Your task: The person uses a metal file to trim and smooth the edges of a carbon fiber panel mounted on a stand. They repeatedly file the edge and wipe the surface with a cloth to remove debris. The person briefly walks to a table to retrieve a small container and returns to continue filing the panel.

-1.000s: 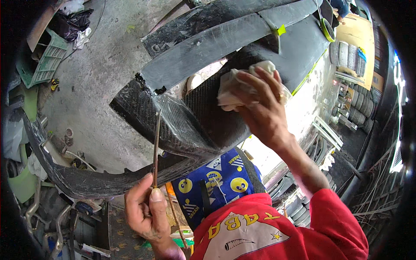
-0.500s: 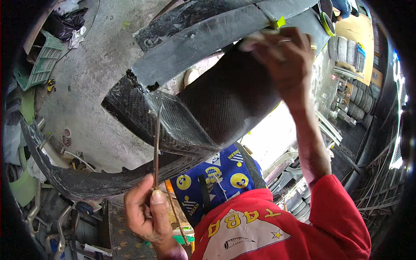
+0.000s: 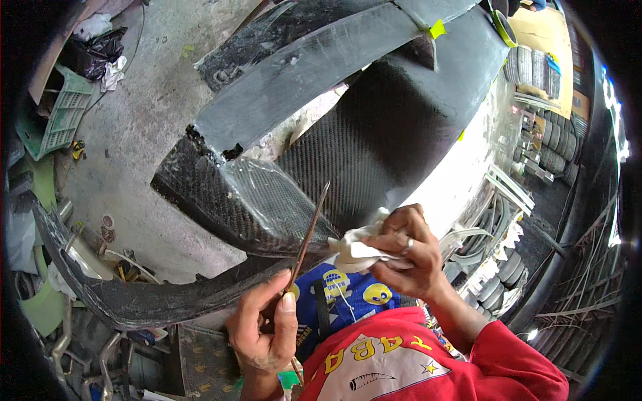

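My left hand (image 3: 267,327) is closed round a long, thin, pointed metal rod (image 3: 311,230), which looks like a slim file. Its tip slants up in front of the black woven carbon-fibre car bumper (image 3: 394,127). In my right hand (image 3: 411,254) is a crumpled white rag (image 3: 358,251), pinched between thumb and fingers. The rag is close to the bumper's near lower edge; whether it touches cannot be told. A smooth grey-black strip crosses the upper part of the bumper, with a chipped, ragged end at the left.
Bits of yellow-green tape (image 3: 437,29) stick to the bumper. Another dark curved bumper piece (image 3: 154,301) lies at the left. A green crate (image 3: 63,110) stands on the concrete floor (image 3: 127,160). Stacked tyres (image 3: 535,70) are at the far right, metal pipes at the lower left.
My right hand has come down from the bumper's upper right to its near edge, with the rag. My left hand and the rod have shifted right, and the rod leans more to the right.
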Motion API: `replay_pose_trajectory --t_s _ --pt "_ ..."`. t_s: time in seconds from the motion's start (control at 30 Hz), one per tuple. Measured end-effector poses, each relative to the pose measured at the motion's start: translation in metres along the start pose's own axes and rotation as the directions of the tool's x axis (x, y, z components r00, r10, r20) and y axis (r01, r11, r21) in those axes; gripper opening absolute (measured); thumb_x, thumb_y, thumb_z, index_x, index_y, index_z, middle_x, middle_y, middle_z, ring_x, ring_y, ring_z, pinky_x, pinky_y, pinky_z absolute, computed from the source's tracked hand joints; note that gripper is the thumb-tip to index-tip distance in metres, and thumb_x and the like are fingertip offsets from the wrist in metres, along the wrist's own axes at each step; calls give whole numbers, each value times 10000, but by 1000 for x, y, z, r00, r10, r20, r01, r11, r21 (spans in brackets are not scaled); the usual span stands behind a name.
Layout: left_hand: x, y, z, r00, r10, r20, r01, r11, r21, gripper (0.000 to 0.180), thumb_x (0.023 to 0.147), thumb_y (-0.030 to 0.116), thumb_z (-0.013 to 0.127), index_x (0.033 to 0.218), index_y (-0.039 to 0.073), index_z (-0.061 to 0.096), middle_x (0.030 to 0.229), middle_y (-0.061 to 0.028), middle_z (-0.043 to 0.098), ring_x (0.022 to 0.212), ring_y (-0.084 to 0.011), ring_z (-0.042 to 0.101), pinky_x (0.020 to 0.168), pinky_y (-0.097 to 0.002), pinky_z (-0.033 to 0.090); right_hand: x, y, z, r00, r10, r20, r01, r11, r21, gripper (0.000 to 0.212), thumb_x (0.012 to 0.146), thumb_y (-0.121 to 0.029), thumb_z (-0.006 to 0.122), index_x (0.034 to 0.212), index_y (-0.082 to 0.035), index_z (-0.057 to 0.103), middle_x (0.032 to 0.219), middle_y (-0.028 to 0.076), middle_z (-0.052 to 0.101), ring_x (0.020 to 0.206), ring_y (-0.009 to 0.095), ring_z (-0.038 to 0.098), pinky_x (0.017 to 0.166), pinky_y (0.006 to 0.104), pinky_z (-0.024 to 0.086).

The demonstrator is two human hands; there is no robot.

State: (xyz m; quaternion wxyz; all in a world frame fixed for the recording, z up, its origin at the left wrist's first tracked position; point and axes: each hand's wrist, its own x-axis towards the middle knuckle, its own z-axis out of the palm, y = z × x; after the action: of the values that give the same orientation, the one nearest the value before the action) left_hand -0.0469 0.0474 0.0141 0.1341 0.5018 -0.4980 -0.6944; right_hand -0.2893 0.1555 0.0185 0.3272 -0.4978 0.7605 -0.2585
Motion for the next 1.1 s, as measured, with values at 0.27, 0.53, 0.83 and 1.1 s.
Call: replay_pose_trajectory --t_s 0.27,0.53,0.83,1.1 --pt "-7 -12 4 995 87 -40 -85 996 39 279 972 13 662 1238 -71 665 964 -135 754 755 -113 694 685 -244 549 -10 15 17 998 -37 -44 36 999 -14 472 690 -103 855 1158 -87 792 943 92 621 862 259 596 806 397 470" --pt "-27 -21 19 987 119 -110 -124 991 -41 312 1000 40 645 1289 -78 640 922 -93 723 720 -85 644 641 -235 515 -49 23 13 991 -11 -134 20 998 67 400 699 -143 831 1084 -42 792 927 111 618 855 273 591 778 402 460" --pt "-29 -14 25 973 227 -45 -225 973 53 307 982 0 654 1284 -52 658 877 -39 686 663 -37 565 585 -202 449 -78 20 11 965 136 -225 -101 982 158 375 801 -32 718 1173 8 701 1046 186 640 960 308 623 813 386 512" --pt "-4 -10 -20 957 207 202 -220 974 44 324 995 4 627 1313 -51 621 916 -45 674 733 -46 564 648 -198 448 -53 -9 49 911 218 -351 -186 975 122 407 879 75 582 1270 2 671 1184 222 639 1079 331 638 937 401 510"
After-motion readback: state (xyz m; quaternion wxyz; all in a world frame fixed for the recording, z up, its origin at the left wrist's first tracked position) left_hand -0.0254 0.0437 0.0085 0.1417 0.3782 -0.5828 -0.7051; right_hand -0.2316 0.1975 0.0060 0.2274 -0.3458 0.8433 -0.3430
